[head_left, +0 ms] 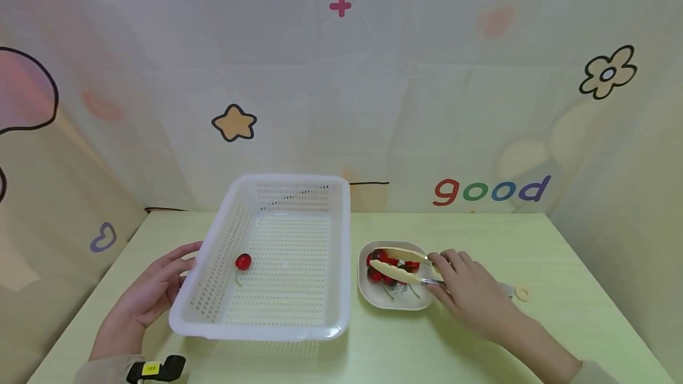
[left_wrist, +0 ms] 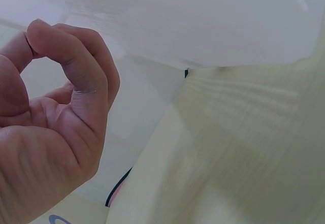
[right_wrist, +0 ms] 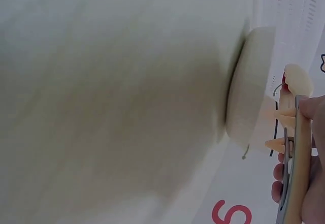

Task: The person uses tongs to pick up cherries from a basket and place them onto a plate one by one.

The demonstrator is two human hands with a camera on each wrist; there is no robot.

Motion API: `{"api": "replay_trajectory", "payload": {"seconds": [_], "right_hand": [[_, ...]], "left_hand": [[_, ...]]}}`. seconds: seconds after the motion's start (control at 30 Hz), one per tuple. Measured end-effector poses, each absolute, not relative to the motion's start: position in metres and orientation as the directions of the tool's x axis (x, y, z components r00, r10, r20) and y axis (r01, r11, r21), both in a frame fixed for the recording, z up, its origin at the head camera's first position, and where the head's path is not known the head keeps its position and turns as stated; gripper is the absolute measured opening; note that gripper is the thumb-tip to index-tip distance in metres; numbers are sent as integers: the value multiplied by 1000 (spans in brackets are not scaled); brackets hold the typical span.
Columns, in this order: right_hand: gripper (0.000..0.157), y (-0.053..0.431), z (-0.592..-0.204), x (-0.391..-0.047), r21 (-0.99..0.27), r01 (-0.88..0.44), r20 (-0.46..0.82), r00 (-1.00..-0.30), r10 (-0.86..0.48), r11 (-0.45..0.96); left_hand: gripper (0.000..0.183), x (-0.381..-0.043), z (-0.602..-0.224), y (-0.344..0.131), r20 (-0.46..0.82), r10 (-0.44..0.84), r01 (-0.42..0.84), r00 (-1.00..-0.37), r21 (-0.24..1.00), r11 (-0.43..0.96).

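My right hand (head_left: 472, 292) grips a pair of tongs (head_left: 397, 272) with cream scalloped tips and metal arms. The tips reach over a small white dish (head_left: 368, 296) of dark red cherries (head_left: 374, 274) with green stems. In the right wrist view the tongs (right_wrist: 293, 183) hide most of the fruit; I cannot tell whether a cherry is pinched. My left hand (head_left: 155, 289) is beside the left wall of a white plastic basket (head_left: 288, 277), its fingers loosely bent. The left wrist view shows nothing held in this hand (left_wrist: 66, 102). One cherry (head_left: 243, 262) lies inside the basket, towards its left side.
The basket and dish stand side by side on a pale green-yellow table (head_left: 565, 325). A printed cloth (head_left: 341, 88) hangs behind and along the sides. The tongs' ring end (head_left: 522, 294) sticks out past my right hand.
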State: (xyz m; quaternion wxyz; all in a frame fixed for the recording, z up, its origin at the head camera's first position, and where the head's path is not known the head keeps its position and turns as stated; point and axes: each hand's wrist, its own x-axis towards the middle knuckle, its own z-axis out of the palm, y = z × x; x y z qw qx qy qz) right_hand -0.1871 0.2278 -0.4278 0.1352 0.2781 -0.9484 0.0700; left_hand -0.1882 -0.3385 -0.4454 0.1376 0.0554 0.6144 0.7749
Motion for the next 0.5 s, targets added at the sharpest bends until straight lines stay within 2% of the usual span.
{"api": "replay_trajectory", "payload": {"seconds": [0.5], "right_hand": [[47, 232, -442, -178, -61, -552, 273, -811, -518, 832]], "left_hand": [[31, -188, -445, -339, -84, 280, -145, -956, 968, -203]]}}
